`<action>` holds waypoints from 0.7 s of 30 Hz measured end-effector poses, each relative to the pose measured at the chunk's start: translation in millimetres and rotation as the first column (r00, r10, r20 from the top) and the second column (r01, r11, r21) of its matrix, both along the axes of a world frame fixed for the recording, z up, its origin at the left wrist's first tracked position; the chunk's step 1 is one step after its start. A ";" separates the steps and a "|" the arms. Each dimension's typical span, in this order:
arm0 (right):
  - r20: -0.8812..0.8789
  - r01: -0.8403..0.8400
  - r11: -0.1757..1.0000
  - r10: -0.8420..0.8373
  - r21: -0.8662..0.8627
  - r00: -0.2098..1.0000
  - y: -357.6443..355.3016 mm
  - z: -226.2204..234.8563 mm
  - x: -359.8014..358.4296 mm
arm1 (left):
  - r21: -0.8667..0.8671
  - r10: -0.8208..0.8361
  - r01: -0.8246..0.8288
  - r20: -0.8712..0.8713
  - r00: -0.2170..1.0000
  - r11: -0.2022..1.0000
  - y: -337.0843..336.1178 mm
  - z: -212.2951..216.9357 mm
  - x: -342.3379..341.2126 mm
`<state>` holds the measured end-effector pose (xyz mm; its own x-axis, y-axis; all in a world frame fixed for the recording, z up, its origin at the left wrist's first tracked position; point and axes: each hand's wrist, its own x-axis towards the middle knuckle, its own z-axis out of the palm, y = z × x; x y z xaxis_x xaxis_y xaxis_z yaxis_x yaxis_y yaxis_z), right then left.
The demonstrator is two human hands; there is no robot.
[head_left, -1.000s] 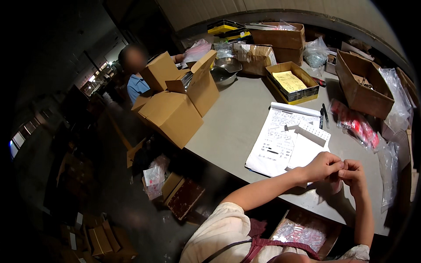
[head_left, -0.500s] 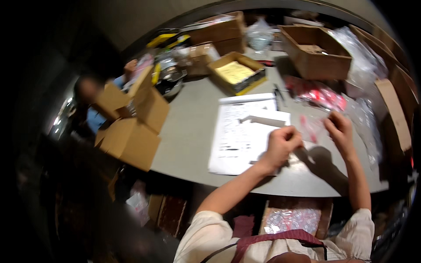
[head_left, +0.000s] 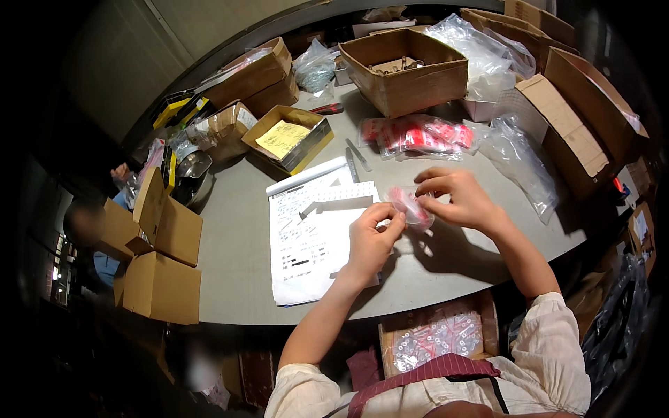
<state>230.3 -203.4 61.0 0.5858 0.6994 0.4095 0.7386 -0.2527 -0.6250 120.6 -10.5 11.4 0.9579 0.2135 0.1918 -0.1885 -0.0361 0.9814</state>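
A small clear plastic bag with red on it (head_left: pixel 410 207) is between my two hands above the table. My left hand (head_left: pixel 374 235) pinches its near left side between thumb and forefinger. On the bag's right side my right hand (head_left: pixel 456 198) grips with bent fingers, the upper ones lifted away from the bag. Below and left of the bag lie written paper sheets (head_left: pixel 300 244) on a pad. A bent grey strip or narrow box (head_left: pixel 341 204) rests on the sheets; its kind is unclear. Beyond my hands are red-and-clear plastic packets (head_left: pixel 418 136) in a pile.
An open cardboard box of metal parts (head_left: pixel 404 76) stands at the back. A shallow box with a yellow note (head_left: pixel 289 143) sits left of it. Loose plastic bags (head_left: pixel 519 160) lie right. Open cartons (head_left: pixel 164 279) stand at the left edge, near another person. Below is a drawer of bagged parts (head_left: pixel 439 338).
My view has shifted, moving the table's things left in the picture. My hands have come closer together, and the bag that hung between them is now bunched at the fingers of both.
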 end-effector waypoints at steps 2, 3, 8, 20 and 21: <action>-0.080 -0.012 0.960 -0.011 -0.279 0.997 2.0 8.5 -4.4 | 0.012 0.016 -0.016 0.000 1.000 1.000 -5.6 5.6 -3.9; -0.061 -0.075 0.955 0.060 -0.287 0.996 1.6 -5.6 3.0 | 0.056 0.015 -0.018 0.050 0.999 0.998 -5.7 5.6 -5.0; -0.220 -0.108 0.990 0.085 -0.092 0.972 4.2 -21.2 7.5 | 0.325 -0.044 -0.062 0.308 0.950 0.944 2.3 2.5 -2.4; -0.679 -0.151 0.883 0.443 0.445 0.586 1.7 -21.2 -0.4 | -0.068 0.002 -0.004 -0.026 1.000 0.998 5.7 33.5 -22.5; -0.697 -0.150 0.884 0.444 0.442 0.563 3.4 -20.9 -3.7 | -0.060 0.018 -0.019 -0.014 1.000 0.998 3.8 33.2 -25.4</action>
<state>226.6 -200.1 40.1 0.5577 0.8195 0.1320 -0.0540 0.1946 -0.9794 95.2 -6.7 44.5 0.9560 0.2423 0.1652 -0.1751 0.0197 0.9843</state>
